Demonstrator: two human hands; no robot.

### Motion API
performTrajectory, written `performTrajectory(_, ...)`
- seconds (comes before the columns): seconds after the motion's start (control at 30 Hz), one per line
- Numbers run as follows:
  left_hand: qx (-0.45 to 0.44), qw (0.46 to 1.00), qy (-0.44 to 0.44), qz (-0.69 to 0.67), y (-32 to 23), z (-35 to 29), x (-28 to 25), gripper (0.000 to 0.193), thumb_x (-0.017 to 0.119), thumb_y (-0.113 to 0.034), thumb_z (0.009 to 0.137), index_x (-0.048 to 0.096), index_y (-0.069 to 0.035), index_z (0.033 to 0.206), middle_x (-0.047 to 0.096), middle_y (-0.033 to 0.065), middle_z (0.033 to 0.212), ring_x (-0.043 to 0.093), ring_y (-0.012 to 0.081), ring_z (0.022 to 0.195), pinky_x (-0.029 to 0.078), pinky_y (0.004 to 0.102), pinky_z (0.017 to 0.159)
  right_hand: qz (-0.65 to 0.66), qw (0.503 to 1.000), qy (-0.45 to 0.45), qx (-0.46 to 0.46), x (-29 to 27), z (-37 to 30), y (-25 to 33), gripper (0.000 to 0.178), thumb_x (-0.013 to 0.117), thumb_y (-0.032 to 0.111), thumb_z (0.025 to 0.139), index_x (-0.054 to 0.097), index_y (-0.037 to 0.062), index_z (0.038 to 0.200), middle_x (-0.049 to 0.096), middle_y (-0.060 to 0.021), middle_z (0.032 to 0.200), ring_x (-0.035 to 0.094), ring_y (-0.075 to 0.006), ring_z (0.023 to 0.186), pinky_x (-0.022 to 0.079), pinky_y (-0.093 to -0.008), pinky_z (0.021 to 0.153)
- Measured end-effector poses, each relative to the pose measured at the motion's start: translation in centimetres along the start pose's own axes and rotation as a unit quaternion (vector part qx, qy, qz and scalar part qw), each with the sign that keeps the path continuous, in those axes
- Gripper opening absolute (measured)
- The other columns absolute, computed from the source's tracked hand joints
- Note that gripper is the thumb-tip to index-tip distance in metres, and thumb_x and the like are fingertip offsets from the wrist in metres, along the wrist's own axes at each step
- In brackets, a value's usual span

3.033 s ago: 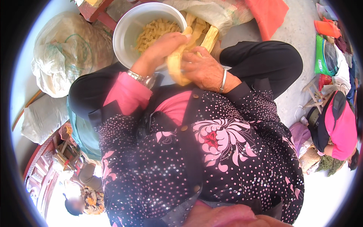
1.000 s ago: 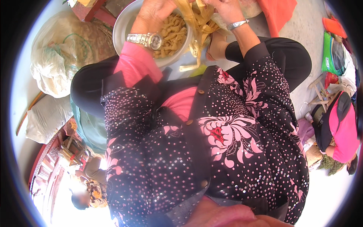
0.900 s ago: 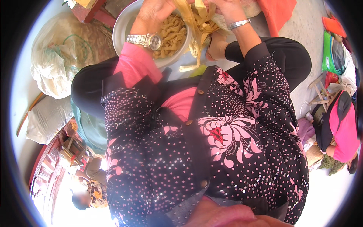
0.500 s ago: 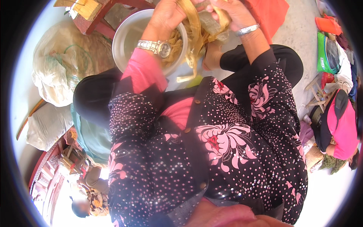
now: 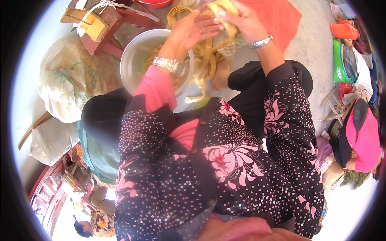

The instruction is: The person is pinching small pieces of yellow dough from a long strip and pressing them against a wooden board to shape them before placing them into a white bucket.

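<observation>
My right hand [image 5: 243,21], with a silver bracelet at the wrist, is closed on a flat straw-coloured strip [image 5: 229,27]. The strip folds over the fingers. Close beside it, my left hand [image 5: 189,34] has its fingers stretched out and apart, tips near the strip; nothing shows in its grip. A watch is on that wrist. Below the hands, loose lengths of the same strip [image 5: 207,60] hang and lie in a tangle, with one end reaching down between my legs. A white bucket [image 5: 125,68] beside my left forearm holds more pale yellow strips, partly hidden by the arm.
A dark red wooden bench [image 5: 100,38] with a yellow wood block [image 5: 90,26] tied on stands beyond the bucket. Large plastic bags [image 5: 60,88] sit at left. Orange-red cloth [image 5: 277,20] lies past my right hand. Another person in pink [image 5: 364,128] is at far right, near a wooden stool [image 5: 335,106].
My left hand has opened and its fingers have spread. The right hand keeps the strip. The whole view has shifted, showing more of the bench and a red basin at the top.
</observation>
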State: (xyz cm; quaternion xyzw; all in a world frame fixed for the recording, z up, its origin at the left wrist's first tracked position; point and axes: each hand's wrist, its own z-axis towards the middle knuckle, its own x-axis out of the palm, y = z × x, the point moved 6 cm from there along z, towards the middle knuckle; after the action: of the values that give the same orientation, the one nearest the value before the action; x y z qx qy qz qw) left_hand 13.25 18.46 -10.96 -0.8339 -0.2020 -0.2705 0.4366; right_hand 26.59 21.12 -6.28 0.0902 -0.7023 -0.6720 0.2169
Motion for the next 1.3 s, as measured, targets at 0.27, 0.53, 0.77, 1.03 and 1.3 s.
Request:
performTrajectory(0.27,0.089,0.99,0.102,0.026,-3.1,2.5,-2.6,0.023,0.046,-0.012,0.098,0.054,0.003,0.113,0.066,0.0137,0.099,0.066,0.0243,0.09,0.055,0.0375,0.083,-0.077,0.996,-0.04,-0.006,0.6,0.2,-0.8,0.017,0.057,0.014,0.095,0.066,0.002,0.101,0.067,-0.0028,0.087,0.064,-0.01,0.076,0.052,-0.0222,0.064)
performTrajectory(0.53,0.296,0.939,0.168,0.043,-10.1,-4.6,4.6,0.021,0.047,-0.007,0.097,0.059,-0.001,0.113,0.067,0.0078,0.088,0.065,0.0186,0.083,0.054,0.0336,0.082,0.048,0.976,-0.167,-0.131,-3.1,0.3,4.7,0.021,0.058,0.017,0.096,0.062,0.0057,0.114,0.067,-0.0031,0.09,0.062,-0.0094,0.066,0.049,-0.0218,0.054)
performTrajectory(0.77,0.305,0.948,0.066,0.059,-8.2,-4.8,1.1,0.02,0.047,-0.009,0.097,0.06,-0.003,0.111,0.068,0.0042,0.088,0.064,0.0142,0.081,0.052,0.0272,0.073,-0.033,0.963,-0.17,-0.205,-1.0,-0.3,7.2,0.029,0.056,0.013,0.096,0.056,0.0049,0.124,0.067,-0.0028,0.092,0.062,-0.0092,0.067,0.046,-0.0201,0.053)
performTrajectory(1.03,0.262,0.956,-0.132,0.013,-5.6,-3.0,-6.9,0.018,0.042,-0.004,0.097,0.047,0.005,0.112,0.064,0.0237,0.098,0.065,0.0372,0.096,0.052,0.0484,0.091,0.07,0.935,-0.259,-0.231,-4.1,-0.4,7.3,0.029,0.057,0.013,0.095,0.056,0.0059,0.123,0.068,-0.0021,0.093,0.063,-0.0105,0.068,0.047,-0.0212,0.053)
performTrajectory(1.3,0.174,0.972,-0.117,0.109,-4.7,-1.4,-8.0,0.026,0.042,-0.012,0.099,0.049,0.004,0.118,0.062,0.0204,0.108,0.064,0.0304,0.1,0.05,0.0443,0.092,0.058,0.934,-0.252,-0.247,-4.9,-0.4,7.7,0.031,0.058,0.01,0.094,0.056,0.0052,0.124,0.067,-0.003,0.094,0.063,-0.0107,0.068,0.047,-0.0212,0.054)
